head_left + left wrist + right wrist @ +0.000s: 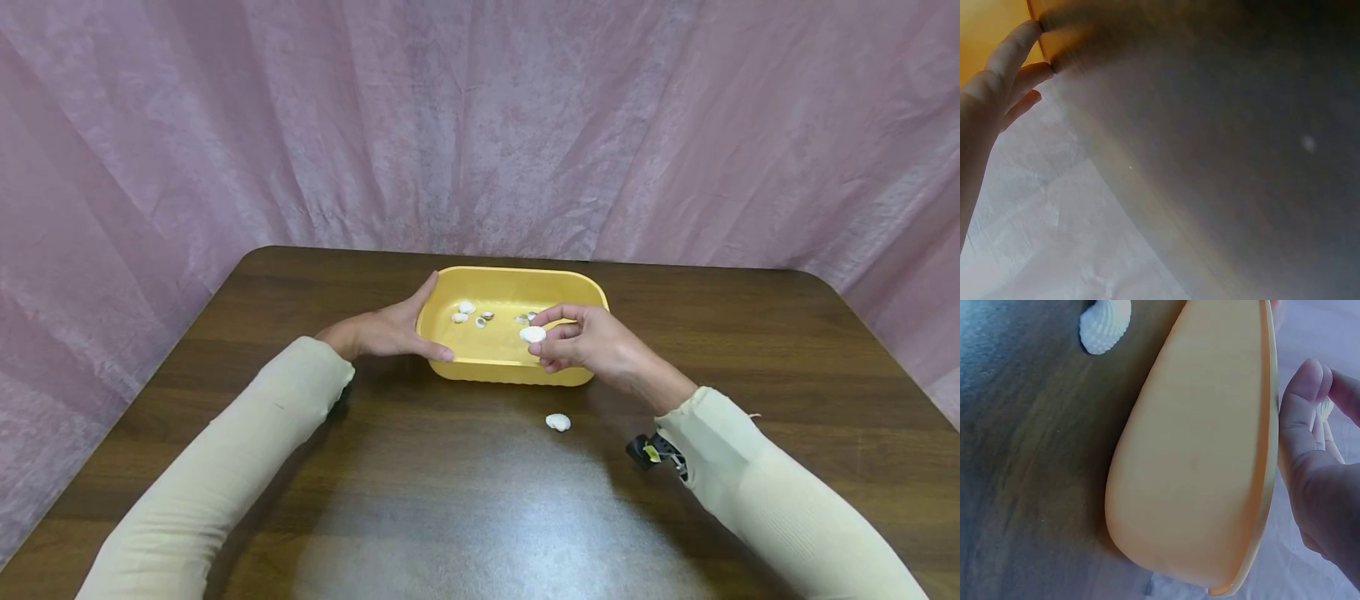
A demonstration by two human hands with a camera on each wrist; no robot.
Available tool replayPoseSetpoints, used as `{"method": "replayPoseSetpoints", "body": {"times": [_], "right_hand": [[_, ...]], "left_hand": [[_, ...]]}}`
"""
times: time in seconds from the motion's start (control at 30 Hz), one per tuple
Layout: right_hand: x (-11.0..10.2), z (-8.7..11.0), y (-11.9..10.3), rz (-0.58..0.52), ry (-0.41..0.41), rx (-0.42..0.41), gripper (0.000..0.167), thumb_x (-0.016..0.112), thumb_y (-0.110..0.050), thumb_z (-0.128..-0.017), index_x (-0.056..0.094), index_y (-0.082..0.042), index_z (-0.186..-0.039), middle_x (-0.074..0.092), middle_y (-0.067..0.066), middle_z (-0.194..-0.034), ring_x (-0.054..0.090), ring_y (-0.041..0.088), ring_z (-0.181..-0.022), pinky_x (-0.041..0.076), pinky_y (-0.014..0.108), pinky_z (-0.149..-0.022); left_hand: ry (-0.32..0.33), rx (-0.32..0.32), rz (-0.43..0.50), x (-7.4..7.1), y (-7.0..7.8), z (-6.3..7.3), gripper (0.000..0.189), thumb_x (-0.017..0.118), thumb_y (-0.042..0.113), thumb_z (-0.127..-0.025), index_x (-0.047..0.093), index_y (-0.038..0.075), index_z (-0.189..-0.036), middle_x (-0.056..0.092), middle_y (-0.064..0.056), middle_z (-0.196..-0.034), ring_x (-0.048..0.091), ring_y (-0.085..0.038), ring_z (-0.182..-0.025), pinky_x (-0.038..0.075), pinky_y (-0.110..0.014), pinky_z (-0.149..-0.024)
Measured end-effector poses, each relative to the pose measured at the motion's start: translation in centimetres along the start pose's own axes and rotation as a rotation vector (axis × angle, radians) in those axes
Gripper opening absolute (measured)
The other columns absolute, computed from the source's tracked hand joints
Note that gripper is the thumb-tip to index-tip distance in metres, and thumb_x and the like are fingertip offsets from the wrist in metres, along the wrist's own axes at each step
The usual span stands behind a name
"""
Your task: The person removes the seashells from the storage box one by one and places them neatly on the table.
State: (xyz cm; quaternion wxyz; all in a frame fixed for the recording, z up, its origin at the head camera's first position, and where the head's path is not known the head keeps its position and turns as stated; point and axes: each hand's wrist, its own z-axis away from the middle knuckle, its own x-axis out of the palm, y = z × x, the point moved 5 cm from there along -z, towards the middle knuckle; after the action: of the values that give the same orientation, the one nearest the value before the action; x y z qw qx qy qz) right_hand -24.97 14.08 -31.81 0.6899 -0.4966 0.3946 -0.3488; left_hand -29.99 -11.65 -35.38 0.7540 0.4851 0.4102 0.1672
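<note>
A yellow plastic basin (517, 372) stands on the table. My left hand (390, 327) rests against its left end, fingers spread, the thumb at the near corner and the index finger towards the far one. In the left wrist view, fingertips (1034, 28) touch the basin's outer wall. Over the near rim, my right hand (592, 342) pinches a white seashell (532, 334) between thumb and fingers. Several small shells (467, 307) lie inside the basin on the left, and a few more (521, 318) show partly behind the right hand. Another white ribbed seashell (558, 422) lies on the table in front.
The brown wooden table (420, 483) has rounded far corners. Behind it hangs a pink curtain (480, 125). A dark wrist camera (651, 452) sticks out below the right sleeve, above the tabletop.
</note>
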Motion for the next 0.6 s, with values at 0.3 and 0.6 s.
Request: {"method": "replayPoseSetpoints", "body": {"times": [0.3, 0.6], "right_hand": [[0.2, 0.8, 0.3, -0.019, -0.004, -0.022, 0.039, 0.07, 0.002, -0.089, 0.053, 0.008, -0.124, 0.066, 0.006, -0.082, 0.063, 0.015, -0.072, 0.058, 0.033, -0.074], [0.6, 1.5, 0.6, 0.011, -0.003, -0.051, 0.038, 0.07, -0.001, -0.091, 0.056, 0.007, -0.125, 0.068, 0.005, -0.082, 0.064, 0.016, -0.071, 0.058, 0.039, -0.077]], "left_hand": [[-0.007, -0.011, 0.024, 0.0, -0.2, 0.0, 0.134, 0.085, 0.026, -0.081, -0.026, 0.026, -0.155, 0.02, -0.013, -0.159, 0.041, -0.025, -0.129, 0.015, -0.042, -0.12], [-0.006, -0.002, 0.019, 0.0, -0.1, 0.0, 0.133, 0.085, 0.023, -0.081, -0.026, 0.024, -0.155, 0.028, -0.017, -0.155, 0.046, -0.026, -0.123, 0.014, -0.044, -0.12]]}}
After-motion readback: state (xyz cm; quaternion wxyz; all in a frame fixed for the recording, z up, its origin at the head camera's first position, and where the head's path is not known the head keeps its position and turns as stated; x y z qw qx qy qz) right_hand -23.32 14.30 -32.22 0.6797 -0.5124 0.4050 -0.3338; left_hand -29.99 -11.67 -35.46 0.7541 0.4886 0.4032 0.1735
